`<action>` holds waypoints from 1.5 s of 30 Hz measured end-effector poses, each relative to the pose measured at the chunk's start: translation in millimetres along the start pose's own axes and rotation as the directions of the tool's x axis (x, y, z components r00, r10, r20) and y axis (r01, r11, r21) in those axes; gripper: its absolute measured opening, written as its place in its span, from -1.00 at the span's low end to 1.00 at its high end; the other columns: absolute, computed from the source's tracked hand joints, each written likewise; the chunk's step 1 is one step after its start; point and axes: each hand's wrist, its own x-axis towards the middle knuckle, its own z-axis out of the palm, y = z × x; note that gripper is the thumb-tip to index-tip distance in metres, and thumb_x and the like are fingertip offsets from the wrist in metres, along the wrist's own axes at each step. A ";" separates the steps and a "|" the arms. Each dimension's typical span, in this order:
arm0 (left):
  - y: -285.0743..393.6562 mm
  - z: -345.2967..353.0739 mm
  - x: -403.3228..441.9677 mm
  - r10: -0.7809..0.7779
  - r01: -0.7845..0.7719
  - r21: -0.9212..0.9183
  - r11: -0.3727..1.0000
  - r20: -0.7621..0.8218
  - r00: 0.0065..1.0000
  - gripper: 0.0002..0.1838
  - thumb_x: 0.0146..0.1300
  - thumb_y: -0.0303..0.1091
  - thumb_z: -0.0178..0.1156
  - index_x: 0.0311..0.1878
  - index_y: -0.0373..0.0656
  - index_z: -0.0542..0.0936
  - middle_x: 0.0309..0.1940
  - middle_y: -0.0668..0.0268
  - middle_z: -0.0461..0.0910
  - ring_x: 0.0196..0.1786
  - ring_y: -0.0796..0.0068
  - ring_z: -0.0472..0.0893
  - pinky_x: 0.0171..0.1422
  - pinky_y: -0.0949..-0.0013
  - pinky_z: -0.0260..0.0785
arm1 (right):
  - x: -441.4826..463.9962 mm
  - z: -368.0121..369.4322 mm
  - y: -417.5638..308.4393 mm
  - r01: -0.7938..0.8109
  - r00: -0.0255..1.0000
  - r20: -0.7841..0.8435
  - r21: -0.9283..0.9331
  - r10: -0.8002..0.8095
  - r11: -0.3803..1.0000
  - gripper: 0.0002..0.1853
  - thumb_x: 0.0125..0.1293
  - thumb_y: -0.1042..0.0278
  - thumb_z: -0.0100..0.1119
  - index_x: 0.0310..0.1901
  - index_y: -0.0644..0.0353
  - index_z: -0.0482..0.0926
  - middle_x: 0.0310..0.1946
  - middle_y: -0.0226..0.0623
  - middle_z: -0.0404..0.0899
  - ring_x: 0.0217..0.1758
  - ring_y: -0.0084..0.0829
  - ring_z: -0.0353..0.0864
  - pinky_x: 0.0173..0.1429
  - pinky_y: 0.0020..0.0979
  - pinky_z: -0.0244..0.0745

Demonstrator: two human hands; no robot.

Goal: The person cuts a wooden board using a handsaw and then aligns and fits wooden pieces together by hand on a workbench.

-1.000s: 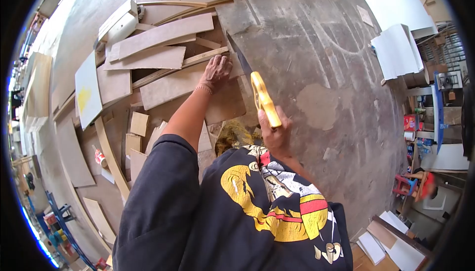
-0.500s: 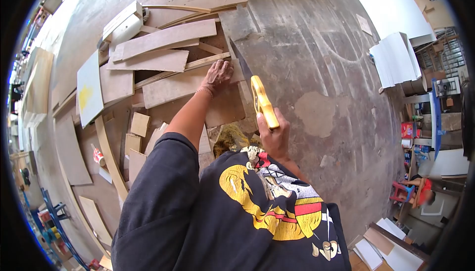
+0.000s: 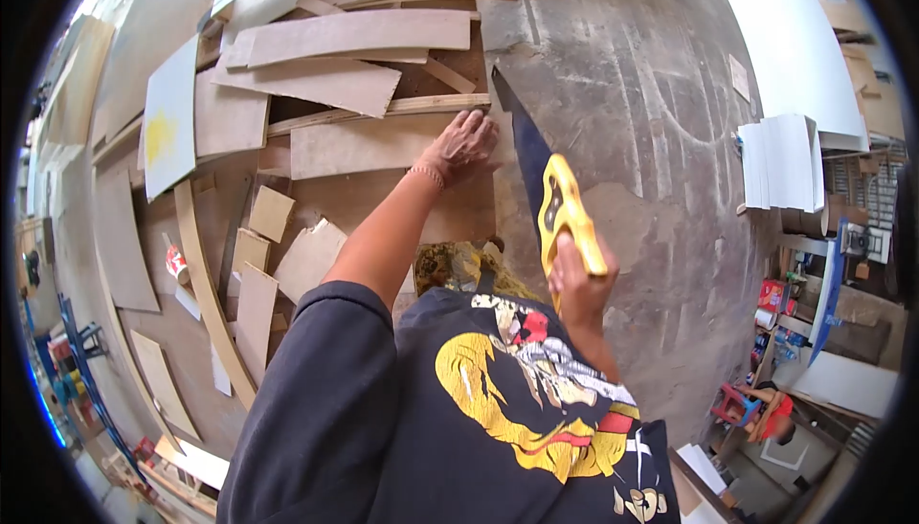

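Observation:
My left hand [image 3: 462, 148] presses on the right end of a plywood board [image 3: 359, 146], its fingers bent with the tips against a long wooden strip [image 3: 407, 107]. My right hand [image 3: 581, 275] is closed around the yellow handle [image 3: 569, 208] of a handsaw. The dark saw blade [image 3: 529, 141] points away from me and slants up to the left, beside the board's right end. Whether its teeth touch the wood, I cannot tell.
Several plywood offcuts [image 3: 364, 34] lie piled beyond my left hand. A white board with a yellow stain [image 3: 170, 122] and small wood blocks [image 3: 272, 213] are to the left. White sheets [image 3: 782, 165] stand at the right. A person in red [image 3: 772, 419] is at the lower right.
The view has shifted, so the boards and both hands appear farther right. The saw handle has turned and more of the blade's face shows. My left hand stays on the board.

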 end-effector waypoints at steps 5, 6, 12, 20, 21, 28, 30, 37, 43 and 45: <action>4.4 -6.8 4.5 -0.069 0.067 -0.039 0.997 -0.052 0.996 -0.40 0.12 0.12 0.15 -0.01 -0.25 0.49 -0.12 0.15 0.43 0.10 0.16 0.37 0.25 0.14 0.23 | 19.2 24.6 20.4 0.349 0.930 0.010 -0.344 -0.369 0.872 -0.83 0.16 0.43 0.17 -0.46 0.31 0.42 -0.67 -0.05 0.38 -0.61 -0.09 0.44 -0.47 -0.20 0.31; 5.4 -6.8 5.9 -0.057 0.056 -0.029 0.998 -0.052 0.997 -0.40 0.12 0.12 0.15 -0.01 -0.25 0.49 -0.12 0.15 0.43 0.10 0.16 0.37 0.25 0.14 0.23 | 14.3 25.8 17.9 0.351 0.931 0.030 -0.345 -0.363 0.871 -0.84 0.16 0.42 0.17 -0.44 0.32 0.44 -0.63 -0.03 0.40 -0.58 -0.07 0.44 -0.45 -0.21 0.31; 5.6 -4.8 7.3 -0.138 0.138 -0.002 0.990 0.064 0.988 -0.47 0.21 0.01 0.11 0.08 -0.23 0.44 -0.01 0.09 0.38 0.10 0.10 0.35 0.24 0.11 0.19 | 28.2 -46.1 74.5 -0.021 0.991 0.136 0.281 -0.019 0.960 -0.88 0.20 0.43 0.09 -0.45 0.26 0.47 -0.71 -0.43 0.34 -0.70 -0.57 0.32 -0.58 -0.47 0.25; 7.5 4.5 3.1 -0.134 0.142 0.072 0.987 -0.107 0.985 -0.42 0.16 -0.12 0.16 0.19 -0.20 0.31 0.12 0.12 0.31 0.19 0.15 0.31 0.25 0.02 0.05 | 56.4 -85.7 98.9 -0.021 0.936 0.319 0.468 -0.147 0.883 -0.87 0.14 0.42 0.15 -0.49 0.17 0.42 -0.72 -0.56 0.28 -0.71 -0.71 0.22 -0.61 -0.60 0.21; 7.5 5.2 3.5 -0.151 0.160 0.076 0.984 -0.105 0.983 -0.42 0.16 -0.12 0.16 0.19 -0.20 0.31 0.11 0.13 0.31 0.18 0.15 0.31 0.24 0.02 0.06 | 62.1 -89.9 101.5 -0.043 0.930 0.341 0.469 -0.136 0.882 -0.86 0.13 0.40 0.17 -0.49 0.17 0.42 -0.72 -0.56 0.28 -0.71 -0.72 0.22 -0.61 -0.60 0.21; 7.6 5.4 2.5 -0.175 0.192 0.119 0.974 -0.145 0.974 -0.40 0.12 -0.10 0.21 0.18 -0.17 0.31 0.08 0.13 0.34 0.12 0.14 0.35 0.20 0.01 0.08 | 40.8 -41.6 111.0 0.780 0.609 0.068 -0.228 -0.790 0.582 -0.84 0.14 0.36 0.19 -0.41 0.27 0.49 -0.72 -0.26 0.45 -0.69 -0.39 0.46 -0.56 -0.42 0.37; 7.1 6.4 2.3 -0.184 0.203 0.100 0.974 -0.174 0.967 -0.38 0.12 -0.06 0.20 0.18 -0.17 0.30 0.08 0.13 0.34 0.12 0.14 0.35 0.20 0.01 0.07 | 2.8 -23.4 100.5 0.539 0.843 0.032 -0.046 -0.538 0.841 -0.89 0.16 0.42 0.17 -0.38 0.26 0.49 -0.68 -0.11 0.42 -0.61 -0.12 0.53 -0.52 -0.27 0.40; 18.8 -18.0 16.1 -0.362 0.362 -0.039 0.931 -0.010 0.932 -0.28 -0.01 0.21 0.28 0.01 -0.23 0.45 -0.05 0.03 0.50 0.05 0.06 0.46 0.12 0.05 0.25 | -5.3 -42.0 102.0 0.621 0.776 0.045 -0.225 -0.629 0.751 -0.92 0.16 0.42 0.17 -0.38 0.21 0.49 -0.63 -0.19 0.43 -0.61 -0.14 0.52 -0.53 -0.26 0.41; 10.5 -45.0 39.8 -0.376 0.413 -0.143 0.900 0.228 0.898 -0.29 -0.15 0.18 0.39 -0.12 -0.24 0.47 -0.32 0.08 0.60 -0.16 0.10 0.58 -0.04 0.08 0.33 | -8.1 -48.6 96.7 0.675 0.719 0.054 -0.291 -0.693 0.678 -0.92 0.15 0.43 0.16 -0.37 0.21 0.49 -0.56 -0.22 0.42 -0.61 -0.16 0.50 -0.54 -0.25 0.39; 23.3 -52.1 37.8 -0.383 0.413 -0.108 0.904 0.222 0.896 -0.32 -0.14 0.15 0.40 -0.13 -0.23 0.47 -0.29 0.09 0.59 -0.14 0.11 0.57 -0.03 0.08 0.31 | -12.4 -48.1 90.5 0.673 0.715 0.037 -0.309 -0.698 0.672 -0.92 0.15 0.43 0.15 -0.37 0.22 0.49 -0.56 -0.20 0.42 -0.60 -0.15 0.49 -0.54 -0.25 0.39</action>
